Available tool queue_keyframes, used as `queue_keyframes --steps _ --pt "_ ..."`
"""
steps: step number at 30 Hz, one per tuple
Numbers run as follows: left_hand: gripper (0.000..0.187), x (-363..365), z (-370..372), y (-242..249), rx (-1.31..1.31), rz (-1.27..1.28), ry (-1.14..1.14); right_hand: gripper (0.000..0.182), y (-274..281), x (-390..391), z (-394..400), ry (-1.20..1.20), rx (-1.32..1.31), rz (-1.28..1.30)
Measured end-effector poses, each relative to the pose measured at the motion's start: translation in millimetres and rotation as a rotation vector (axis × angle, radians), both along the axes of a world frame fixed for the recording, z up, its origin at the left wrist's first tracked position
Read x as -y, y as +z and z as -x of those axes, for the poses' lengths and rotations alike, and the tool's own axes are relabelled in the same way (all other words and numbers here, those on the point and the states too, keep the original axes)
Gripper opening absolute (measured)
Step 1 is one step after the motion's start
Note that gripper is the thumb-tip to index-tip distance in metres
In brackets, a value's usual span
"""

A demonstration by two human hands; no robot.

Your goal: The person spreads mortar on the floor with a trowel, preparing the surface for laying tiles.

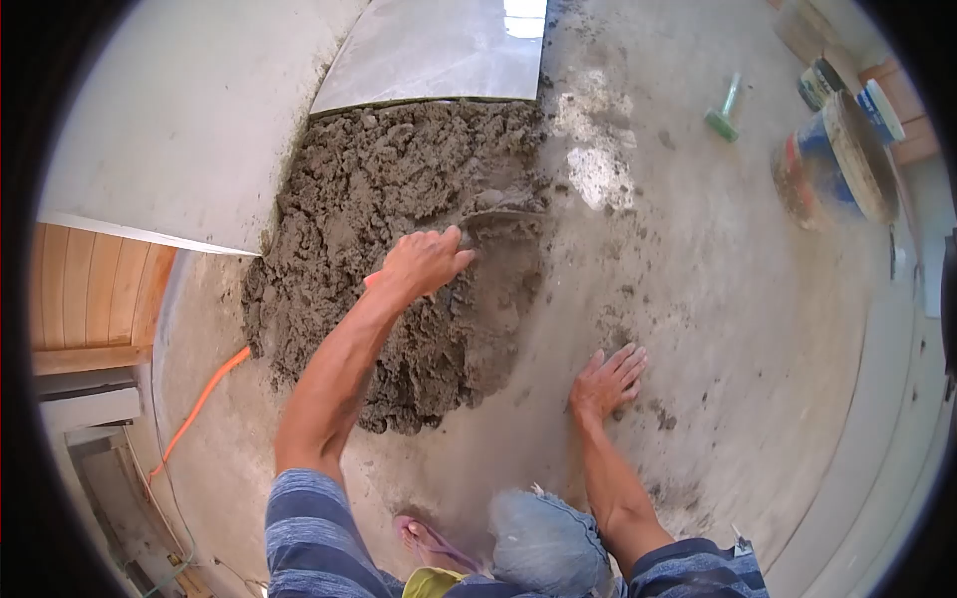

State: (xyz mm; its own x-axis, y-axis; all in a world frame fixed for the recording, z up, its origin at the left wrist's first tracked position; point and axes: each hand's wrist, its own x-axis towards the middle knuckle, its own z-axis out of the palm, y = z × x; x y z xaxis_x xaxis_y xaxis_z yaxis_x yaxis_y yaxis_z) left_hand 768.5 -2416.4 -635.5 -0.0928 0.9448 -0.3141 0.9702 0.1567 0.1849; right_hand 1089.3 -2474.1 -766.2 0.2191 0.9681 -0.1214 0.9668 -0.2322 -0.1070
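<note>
My left hand [429, 261] is closed around the handle of a trowel, and a bit of red handle end shows beside the wrist. The trowel's blade [504, 215], smeared with mortar, rests on the right part of a rough grey mortar bed [399, 169]. Where the blade lies the mortar looks smoother; elsewhere it is lumpy. My right hand [606, 384] lies flat on the concrete floor [738, 329], fingers stretched out and holding nothing. At the bed's far edge is a large glossy grey tile [439, 50].
A mallet with a green head [721, 125] lies on the floor at upper right. Near it stand a dirty large bucket [832, 164] and smaller containers [881, 110]. An orange tube [204, 399] runs out at left, below a white block [179, 120].
</note>
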Motion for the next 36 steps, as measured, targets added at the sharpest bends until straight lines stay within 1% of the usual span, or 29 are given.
queue_keyframes --steps 3,5,8,9,10,11,12,13,14,15,16,18,19,22,23,24,25,26,27,29,32,33,36 --pt "0.046 -32 4 -7 0.056 -0.022 0.099 0.062 10 -1 3 0.076 -0.058 -0.023" --pt "0.049 -44 0 -1 0.094 0.015 0.172 0.062 0 3 3 0.045 -0.018 -0.079" --pt "0.043 -38 -18 22 0.521 0.037 0.581 0.062 -5 4 -2 0.036 0.033 -0.086" --pt "0.045 -34 -22 7 0.513 -0.043 0.575 0.062 -5 4 -1 0.039 0.044 -0.075" --pt "0.046 -26 -23 -18 0.500 -0.125 0.572 0.062 6 3 2 0.021 -0.007 -0.013" --pt "0.048 -15 -27 -18 0.481 -0.209 0.584 0.062 27 2 7 0.017 -0.059 0.053" --pt "0.047 -11 -39 -20 0.507 -0.173 0.554 0.062 34 2 11 0.013 -0.070 0.114" --pt "0.046 -10 -50 -25 0.329 -0.186 0.273 0.063 41 1 15 0.009 -0.080 0.175" --pt "0.045 -16 -62 -58 0.532 -0.212 0.509 0.063 40 -1 16 -0.006 -0.047 0.227" --pt "0.045 -22 -76 -35 0.248 -0.290 0.180 0.063 37 -2 16 -0.003 -0.059 0.209" --pt "0.045 -28 -78 -24 0.485 -0.214 0.453 0.063 33 -3 15 -0.001 -0.071 0.191" --pt "0.044 -37 -71 -14 0.965 -0.039 0.972 0.064 21 6 10 0.012 -0.190 0.032" --pt "0.045 -29 -70 -31 1.050 -0.191 1.022 0.064 24 2 9 0.016 -0.148 0.107" --pt "0.044 20 -52 -39 1.115 -0.263 1.228 0.063 49 -2 14 -0.006 -0.092 0.267" --pt "0.043 38 -42 -27 1.086 -0.219 1.222 0.063 59 -3 20 -0.013 -0.130 0.263" --pt "0.042 58 -32 -16 1.053 -0.171 1.216 0.063 53 0 19 -0.006 -0.100 0.211" --pt "0.041 81 -20 -12 0.842 -0.182 1.132 0.063 47 3 18 -0.001 -0.069 0.158" --pt "0.041 99 -10 -10 0.638 -0.193 1.040 0.063 17 3 12 0.022 0.031 0.049" --pt "0.038 116 -5 -7 0.528 -0.212 0.886 0.062 0 4 5 0.046 0.134 -0.058" --pt "0.033 143 0 4 0.309 -0.253 0.589 0.062 -2 7 2 0.041 0.168 -0.053" --pt "0.039 138 7 20 0.227 0.123 0.391 0.062 -6 5 6 0.023 0.168 -0.069" --pt "0.043 130 15 21 0.178 0.150 0.348 0.062 -8 6 5 0.016 0.166 -0.076" --pt "0.045 107 52 7 0.194 0.134 0.467 0.061 -13 7 2 0.037 0.166 -0.126"
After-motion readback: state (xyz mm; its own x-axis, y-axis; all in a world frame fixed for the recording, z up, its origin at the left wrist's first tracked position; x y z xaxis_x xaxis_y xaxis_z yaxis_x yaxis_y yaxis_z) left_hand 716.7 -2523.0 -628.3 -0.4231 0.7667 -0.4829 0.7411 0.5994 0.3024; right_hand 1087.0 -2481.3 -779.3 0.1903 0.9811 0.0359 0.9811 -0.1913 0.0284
